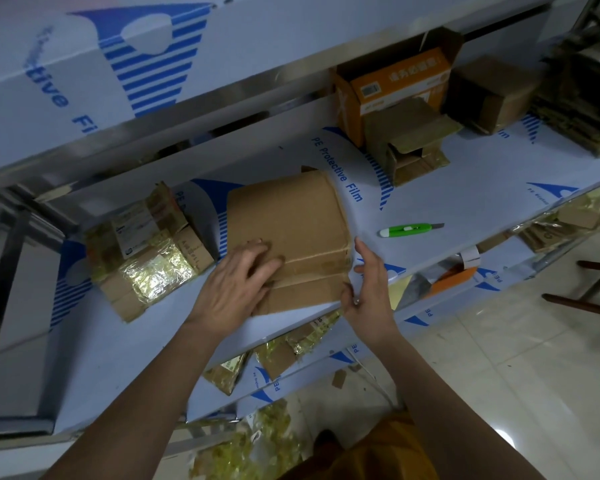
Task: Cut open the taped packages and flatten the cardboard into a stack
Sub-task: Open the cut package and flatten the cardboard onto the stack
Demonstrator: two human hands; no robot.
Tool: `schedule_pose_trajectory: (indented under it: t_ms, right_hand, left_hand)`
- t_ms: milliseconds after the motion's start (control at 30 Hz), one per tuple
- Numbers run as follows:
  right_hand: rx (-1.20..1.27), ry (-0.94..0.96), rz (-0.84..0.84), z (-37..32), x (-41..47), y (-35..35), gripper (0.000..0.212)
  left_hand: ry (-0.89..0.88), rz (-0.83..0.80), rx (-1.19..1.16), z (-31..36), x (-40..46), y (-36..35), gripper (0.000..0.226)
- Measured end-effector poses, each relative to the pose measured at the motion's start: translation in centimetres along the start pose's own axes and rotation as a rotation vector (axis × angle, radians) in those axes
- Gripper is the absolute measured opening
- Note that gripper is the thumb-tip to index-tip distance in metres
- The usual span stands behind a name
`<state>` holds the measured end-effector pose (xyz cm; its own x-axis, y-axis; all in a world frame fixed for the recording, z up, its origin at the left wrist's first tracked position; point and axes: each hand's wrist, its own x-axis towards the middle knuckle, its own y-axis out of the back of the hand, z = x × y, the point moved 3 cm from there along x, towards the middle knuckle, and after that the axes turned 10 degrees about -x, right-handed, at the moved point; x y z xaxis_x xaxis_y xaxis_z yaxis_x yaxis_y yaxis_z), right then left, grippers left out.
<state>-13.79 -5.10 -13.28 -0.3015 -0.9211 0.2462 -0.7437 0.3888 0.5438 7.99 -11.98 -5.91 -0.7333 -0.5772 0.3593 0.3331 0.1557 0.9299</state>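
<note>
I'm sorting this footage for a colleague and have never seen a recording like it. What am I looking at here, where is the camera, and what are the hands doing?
There is no machine here: a person works with bare hands, and the single picture comes from a wide-angle camera worn on their head, looking forward and down. That is why both forearms reach in from the bottom edge.

The surface is a metal shelf covered in white protective film with blue print. In the middle lies a flattened brown cardboard piece. The left hand presses flat on its near part; the right hand touches its right edge, fingers mostly straight. Neither hand holds a tool.

A green utility knife lies loose to the right. To the left sits a stack of flattened, taped cardboard. Farther back stand an orange box and opened brown boxes.
</note>
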Motion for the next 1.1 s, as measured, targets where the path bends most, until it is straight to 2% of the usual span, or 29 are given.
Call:
schedule_pose_trajectory:
  t_ms: [233,467,700,800,900,1000,1100]
  right_hand:
    - [-0.037,0.022,0.002,-0.1,0.0,0.0,0.082]
    - [-0.014,-0.028,0.004,0.1,-0.1,0.1,0.079]
    - [0.096,-0.033,0.057,-0.1,0.1,0.3,0.098]
    - [0.106,0.008,0.078,-0.3,0.6,0.8,0.098]
    - [0.11,0.075,0.03,-0.5,1.3,1.4,0.085]
    - [0.167,0.054,0.018,-1.0,2.1,2.0,0.042]
    - [0.212,-0.035,0.082,-1.9,3.5,2.5,0.026]
  left_hand:
    - [0.033,0.023,-0.243,-0.6,0.3,0.3,0.043]
    - [0.08,-0.007,-0.322,-0.8,0.3,0.4,0.046]
    - [0.115,-0.106,-0.43,-0.4,0.5,1.0,0.055]
    - [0.175,-0.134,-0.501,-0.9,0.6,0.9,0.058]
    - [0.294,-0.117,-0.67,-1.0,0.9,1.5,0.047]
    - [0.495,-0.074,-0.828,-1.3,1.4,2.3,0.027]
    - [0.613,-0.032,-0.868,-1.5,1.9,2.8,0.027]
